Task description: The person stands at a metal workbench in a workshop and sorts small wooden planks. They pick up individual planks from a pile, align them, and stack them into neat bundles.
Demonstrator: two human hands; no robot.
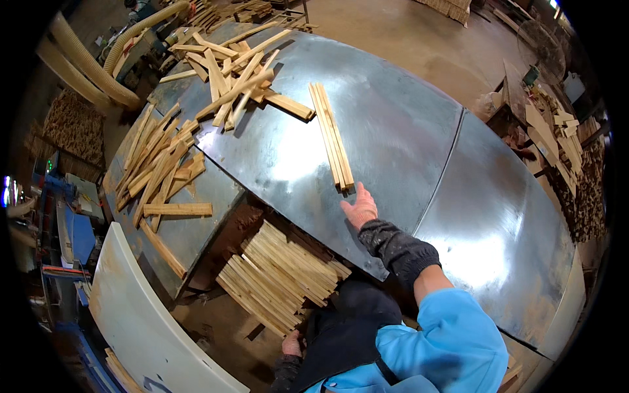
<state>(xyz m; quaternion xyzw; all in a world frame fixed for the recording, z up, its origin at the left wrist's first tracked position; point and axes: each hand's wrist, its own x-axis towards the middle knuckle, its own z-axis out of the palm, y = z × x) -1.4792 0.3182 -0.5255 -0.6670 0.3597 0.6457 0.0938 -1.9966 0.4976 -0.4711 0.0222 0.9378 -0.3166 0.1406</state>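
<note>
A few narrow wooden strips lie side by side on the metal tabletop. Just off their near end is my right hand, its fingers apart and nothing held. A dark sleeve cover wraps that forearm. Low in front of my body, my left hand is beside the near end of a stack of wooden strips. Its fingers are mostly hidden, and whether it touches the stack I cannot tell. The stack sits below the tabletop, in a gap at the table's near side.
A jumbled heap of wooden strips covers the table's far left, with more loose strips nearer. A pale curved panel stands at the left. Ribbed hoses are beyond. At far right, wood pieces are piled.
</note>
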